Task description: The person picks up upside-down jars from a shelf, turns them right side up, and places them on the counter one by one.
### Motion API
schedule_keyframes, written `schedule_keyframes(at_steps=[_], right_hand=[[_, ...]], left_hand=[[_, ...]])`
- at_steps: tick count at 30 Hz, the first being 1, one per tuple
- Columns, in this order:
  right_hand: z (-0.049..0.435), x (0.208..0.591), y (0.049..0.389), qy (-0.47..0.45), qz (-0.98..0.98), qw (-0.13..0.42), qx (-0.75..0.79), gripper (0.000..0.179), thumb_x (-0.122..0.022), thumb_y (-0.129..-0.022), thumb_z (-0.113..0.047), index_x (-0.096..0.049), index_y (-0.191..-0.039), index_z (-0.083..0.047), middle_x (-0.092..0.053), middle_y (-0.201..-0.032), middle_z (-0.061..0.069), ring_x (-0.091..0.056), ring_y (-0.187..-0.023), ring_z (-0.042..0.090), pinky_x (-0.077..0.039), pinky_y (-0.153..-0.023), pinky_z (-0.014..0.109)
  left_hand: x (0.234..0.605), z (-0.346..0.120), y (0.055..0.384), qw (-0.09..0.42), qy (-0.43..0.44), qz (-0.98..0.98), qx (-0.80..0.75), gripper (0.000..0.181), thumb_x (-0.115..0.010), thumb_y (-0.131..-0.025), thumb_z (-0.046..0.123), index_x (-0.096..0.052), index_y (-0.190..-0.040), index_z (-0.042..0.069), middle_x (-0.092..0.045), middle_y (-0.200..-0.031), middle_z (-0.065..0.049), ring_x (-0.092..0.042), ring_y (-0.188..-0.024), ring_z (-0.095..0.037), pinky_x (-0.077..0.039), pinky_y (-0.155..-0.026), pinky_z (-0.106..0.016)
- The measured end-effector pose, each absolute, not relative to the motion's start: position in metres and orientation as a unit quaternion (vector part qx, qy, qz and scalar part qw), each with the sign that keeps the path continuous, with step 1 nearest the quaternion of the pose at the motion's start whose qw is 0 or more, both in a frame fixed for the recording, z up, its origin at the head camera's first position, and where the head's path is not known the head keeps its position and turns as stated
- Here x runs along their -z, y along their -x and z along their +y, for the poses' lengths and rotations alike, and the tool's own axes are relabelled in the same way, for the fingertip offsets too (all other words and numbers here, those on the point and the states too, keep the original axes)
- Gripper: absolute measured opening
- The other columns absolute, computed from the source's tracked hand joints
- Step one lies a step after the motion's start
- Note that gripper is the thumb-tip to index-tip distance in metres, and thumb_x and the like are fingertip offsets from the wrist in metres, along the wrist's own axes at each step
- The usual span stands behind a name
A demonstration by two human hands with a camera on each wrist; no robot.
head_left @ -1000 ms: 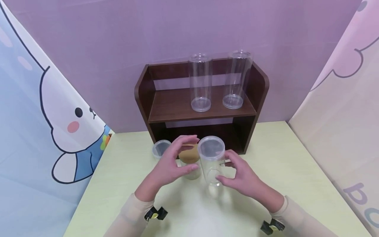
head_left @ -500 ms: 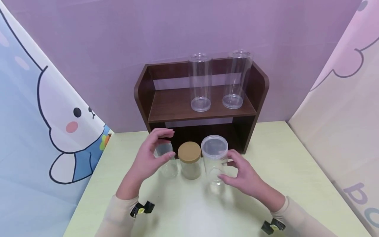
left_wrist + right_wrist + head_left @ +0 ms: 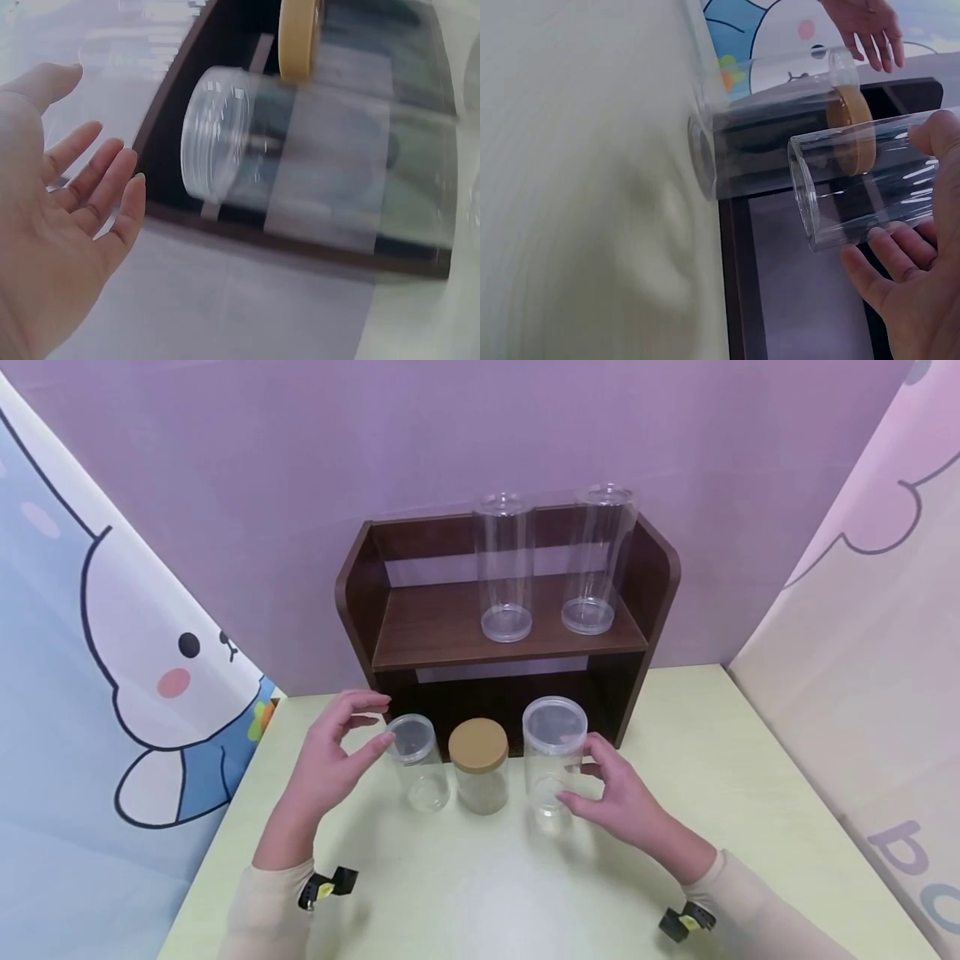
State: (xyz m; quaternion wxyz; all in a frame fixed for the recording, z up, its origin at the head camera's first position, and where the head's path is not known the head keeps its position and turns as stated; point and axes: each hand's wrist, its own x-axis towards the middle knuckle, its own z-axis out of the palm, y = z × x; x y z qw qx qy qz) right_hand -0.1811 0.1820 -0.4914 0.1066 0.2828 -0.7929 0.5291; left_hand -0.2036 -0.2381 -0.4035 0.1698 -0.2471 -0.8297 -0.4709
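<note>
The right hand grips a clear-lidded jar between thumb and fingers, roughly upright just above the bench, before a dark brown shelf unit. The left hand, thumb and fingers spread wide, hovers just beside a second clear jar (a tan-lidded jar stands between the two jars).

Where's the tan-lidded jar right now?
In the head view, the tan-lidded jar stands centrally before the shelf, between the left jar and the right jar.
</note>
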Motion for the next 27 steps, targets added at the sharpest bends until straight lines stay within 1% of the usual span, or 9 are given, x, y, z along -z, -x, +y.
schedule_keyframes(at_steps=[3,6,8,11,14,18,21,24,27], right_hand=[[0.181,0.495,0.185,-0.284,-0.793,0.110,-0.528,0.068,-0.091,-0.083,0.009,-0.061,-0.141,-0.006,-0.063,-0.137,0.005,-0.063,-0.122,0.022,-0.064,-0.100,0.048],[0.180,0.499,0.190,-0.283,-0.792,0.115,-0.529,0.067,-0.091,-0.082,0.009,-0.061,-0.140,-0.006,-0.063,-0.135,0.006,-0.062,-0.121,0.018,-0.064,-0.100,0.049],[0.179,0.501,0.193,-0.278,-0.791,0.114,-0.533,0.068,-0.091,-0.082,0.009,-0.060,-0.141,-0.005,-0.062,-0.136,0.006,-0.062,-0.120,0.019,-0.064,-0.100,0.051],[0.178,0.505,0.197,-0.269,-0.790,0.108,-0.540,0.069,-0.091,-0.083,0.010,-0.059,-0.142,-0.005,-0.062,-0.137,0.007,-0.064,-0.118,0.025,-0.063,-0.102,0.051],[0.177,0.508,0.202,-0.265,-0.789,0.104,-0.545,0.070,-0.091,-0.083,0.011,-0.058,-0.142,-0.004,-0.062,-0.132,0.007,-0.065,-0.115,0.029,-0.063,-0.102,0.051],[0.177,0.511,0.208,-0.264,-0.792,0.109,-0.540,0.069,-0.091,-0.082,0.011,-0.058,-0.141,-0.003,-0.062,-0.124,0.006,-0.064,-0.114,0.022,-0.063,-0.103,0.040],[0.177,0.512,0.213,-0.267,-0.791,0.114,-0.539,0.069,-0.091,-0.081,0.012,-0.058,-0.140,-0.001,-0.062,-0.125,0.007,-0.063,-0.115,0.017,-0.061,-0.103,0.031],[0.176,0.513,0.217,-0.269,-0.789,0.116,-0.541,0.068,-0.091,-0.081,0.013,-0.058,-0.139,0.000,-0.062,-0.126,0.007,-0.064,-0.116,0.016,-0.060,-0.103,0.027],[0.176,0.512,0.220,-0.267,-0.788,0.114,-0.543,0.068,-0.091,-0.081,0.013,-0.058,-0.139,-0.001,-0.062,-0.127,0.007,-0.064,-0.116,0.017,-0.060,-0.104,0.028]], left_hand=[[0.409,-0.249,0.205,0.167,0.225,-0.839,0.466,0.042,-0.080,-0.100,0.001,-0.068,-0.140,0.006,-0.067,-0.137,-0.005,-0.062,-0.125,-0.014,-0.053,-0.106,-0.020],[0.413,-0.258,0.206,0.159,0.208,-0.851,0.456,0.038,-0.079,-0.103,0.005,-0.068,-0.139,0.007,-0.068,-0.136,-0.005,-0.062,-0.123,-0.012,-0.052,-0.106,-0.018],[0.416,-0.264,0.205,0.153,0.197,-0.860,0.445,0.035,-0.078,-0.105,0.009,-0.069,-0.138,0.009,-0.069,-0.136,-0.004,-0.063,-0.123,-0.011,-0.052,-0.106,-0.018],[0.419,-0.270,0.204,0.146,0.184,-0.869,0.436,0.032,-0.076,-0.106,0.013,-0.069,-0.138,0.011,-0.070,-0.135,-0.004,-0.064,-0.121,-0.011,-0.052,-0.106,-0.020],[0.420,-0.274,0.203,0.139,0.175,-0.874,0.432,0.031,-0.075,-0.107,0.014,-0.069,-0.137,0.009,-0.070,-0.134,-0.004,-0.065,-0.121,-0.014,-0.054,-0.106,-0.025],[0.420,-0.275,0.202,0.128,0.165,-0.877,0.432,0.031,-0.074,-0.108,0.017,-0.069,-0.137,0.007,-0.070,-0.135,-0.005,-0.066,-0.123,-0.021,-0.054,-0.107,-0.031],[0.421,-0.276,0.202,0.118,0.155,-0.880,0.433,0.031,-0.074,-0.109,0.020,-0.068,-0.137,0.010,-0.070,-0.136,-0.006,-0.067,-0.124,-0.024,-0.052,-0.106,-0.024],[0.422,-0.276,0.202,0.112,0.151,-0.881,0.435,0.031,-0.074,-0.109,0.021,-0.068,-0.137,0.011,-0.069,-0.137,-0.006,-0.067,-0.126,-0.027,-0.048,-0.103,-0.017],[0.423,-0.277,0.202,0.111,0.151,-0.881,0.434,0.031,-0.074,-0.109,0.021,-0.068,-0.138,0.012,-0.069,-0.138,-0.006,-0.066,-0.126,-0.028,-0.049,-0.104,-0.019]])
